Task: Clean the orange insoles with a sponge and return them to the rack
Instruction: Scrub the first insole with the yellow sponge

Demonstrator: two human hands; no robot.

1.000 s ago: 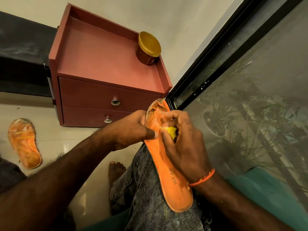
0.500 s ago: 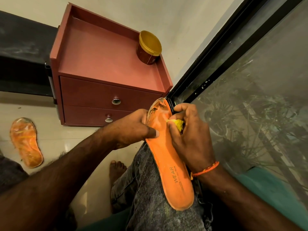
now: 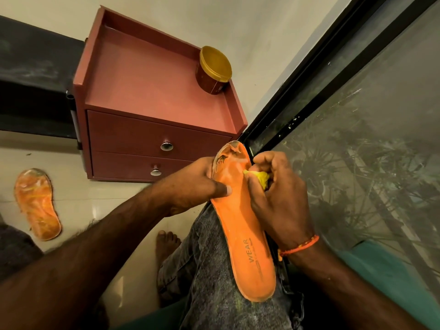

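Note:
An orange insole (image 3: 242, 236) printed "WEAR" lies lengthwise on my jeans-clad right thigh, its worn toe end pointing away from me. My left hand (image 3: 192, 186) grips its left edge near the toe, thumb on top. My right hand (image 3: 278, 196) holds a small yellow sponge (image 3: 260, 176) in curled fingers at the insole's right edge near the toe. A second orange insole (image 3: 37, 203), dirty and glossy, lies on the tiled floor at the left.
A red two-drawer cabinet (image 3: 147, 139) stands ahead against the wall, with a gold-lidded jar (image 3: 214, 70) on its top at the right. A dark-framed glass window (image 3: 357, 139) runs along my right. My bare foot (image 3: 166, 244) rests on the floor.
My right hand has carried the sponge up along the insole toward the toe and out to its right edge. My left hand keeps its grip.

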